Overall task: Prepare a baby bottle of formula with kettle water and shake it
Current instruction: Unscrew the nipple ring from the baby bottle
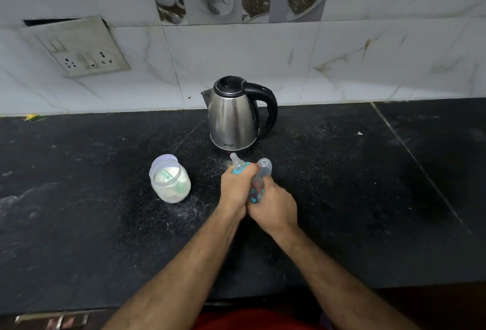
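Note:
A clear baby bottle with teal prints is tilted over the black counter, and my right hand grips its body. My left hand grips the teal ring with the clear nipple, which is at the bottle's left side. A clear cap shows above the bottle, between my two hands. The steel kettle with a black handle stands just behind my hands, lid shut. An open plastic jar of white formula powder with a scoop inside stands to the left.
The black stone counter runs wide on both sides, dusted with white specks. A tiled wall rises behind the kettle, with a switch and socket plate at upper left. The counter's front edge lies near my body.

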A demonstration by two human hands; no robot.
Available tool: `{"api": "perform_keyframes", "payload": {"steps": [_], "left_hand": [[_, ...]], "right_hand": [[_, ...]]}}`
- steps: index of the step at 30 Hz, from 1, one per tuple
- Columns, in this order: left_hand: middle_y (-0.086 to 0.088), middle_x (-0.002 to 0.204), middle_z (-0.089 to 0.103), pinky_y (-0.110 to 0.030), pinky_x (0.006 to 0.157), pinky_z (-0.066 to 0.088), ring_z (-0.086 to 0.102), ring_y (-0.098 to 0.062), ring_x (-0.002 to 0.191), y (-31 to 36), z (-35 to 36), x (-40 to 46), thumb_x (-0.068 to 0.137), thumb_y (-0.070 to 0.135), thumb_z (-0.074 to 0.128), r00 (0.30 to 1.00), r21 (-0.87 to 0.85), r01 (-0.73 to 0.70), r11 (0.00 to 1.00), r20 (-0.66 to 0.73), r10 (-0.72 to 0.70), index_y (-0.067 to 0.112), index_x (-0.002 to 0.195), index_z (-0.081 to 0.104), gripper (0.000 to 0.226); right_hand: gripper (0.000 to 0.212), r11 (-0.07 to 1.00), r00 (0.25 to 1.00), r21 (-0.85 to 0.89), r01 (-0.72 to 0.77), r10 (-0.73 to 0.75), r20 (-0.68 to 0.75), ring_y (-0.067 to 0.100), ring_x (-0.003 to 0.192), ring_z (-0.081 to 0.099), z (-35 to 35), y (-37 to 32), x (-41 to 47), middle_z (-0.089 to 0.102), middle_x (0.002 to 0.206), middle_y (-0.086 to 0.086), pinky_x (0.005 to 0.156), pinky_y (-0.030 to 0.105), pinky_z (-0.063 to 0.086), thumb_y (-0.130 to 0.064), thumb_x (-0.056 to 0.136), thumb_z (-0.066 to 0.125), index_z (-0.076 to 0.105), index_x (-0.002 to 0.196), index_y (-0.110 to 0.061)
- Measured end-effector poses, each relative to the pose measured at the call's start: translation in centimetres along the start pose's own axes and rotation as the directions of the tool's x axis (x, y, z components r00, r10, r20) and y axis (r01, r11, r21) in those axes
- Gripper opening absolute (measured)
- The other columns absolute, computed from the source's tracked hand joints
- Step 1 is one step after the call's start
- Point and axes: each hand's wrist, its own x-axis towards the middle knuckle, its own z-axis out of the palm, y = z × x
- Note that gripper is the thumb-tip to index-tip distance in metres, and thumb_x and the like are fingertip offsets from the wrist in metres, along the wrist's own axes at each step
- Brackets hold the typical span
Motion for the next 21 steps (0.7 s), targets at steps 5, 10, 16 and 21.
{"api": "perform_keyframes", "payload": {"steps": [5,10,16,21], "left_hand": [[-0.003,0.091,0.070,-0.033,0.085,0.054,0.067,-0.016,0.087,0.5,-2.3,0.5,0.082,0.043,0.071,0.928,-0.024,0.001,1.000,0.373,0.008,0.010,0.106,0.063,0.041],[-0.012,0.121,0.067,-0.032,0.095,0.053,0.065,-0.020,0.108,0.7,-4.8,1.9,0.092,0.020,0.058,0.869,-0.038,-0.064,0.997,0.489,0.075,0.002,0.136,0.054,0.047],[-0.019,0.124,0.067,-0.032,0.095,0.052,0.065,-0.022,0.106,0.5,-4.2,2.2,0.092,0.006,0.061,0.922,-0.026,-0.097,0.995,0.373,0.100,0.001,0.133,0.056,0.042],[-0.010,0.109,0.075,-0.023,0.084,0.055,0.071,-0.016,0.100,0.3,-3.5,1.8,0.089,0.003,0.067,0.954,0.021,-0.157,0.987,0.263,0.146,0.000,0.129,0.057,0.041]], "right_hand": [[0.038,0.977,0.985,0.192,-0.097,0.066,0.159,0.009,0.075,0.064,-0.9,0.8,0.7,0.068,0.084,-0.009,0.071,0.034,0.055,-0.046,0.069,0.068,0.058,0.100,-0.027],[0.027,0.869,0.962,0.463,-0.176,0.051,0.269,0.009,0.082,0.065,-1.3,1.1,0.7,0.068,0.088,-0.007,0.081,0.036,0.057,-0.028,0.075,0.074,0.062,0.099,-0.024],[0.031,0.903,0.982,0.403,-0.146,0.081,0.174,0.008,0.081,0.065,-1.4,0.6,0.1,0.067,0.088,-0.008,0.080,0.035,0.057,-0.032,0.076,0.074,0.061,0.103,-0.023],[0.045,0.988,0.994,0.114,-0.102,0.104,-0.016,0.011,0.077,0.063,-1.1,0.3,-0.1,0.064,0.085,-0.010,0.068,0.031,0.053,-0.047,0.075,0.070,0.054,0.110,-0.023]]}}
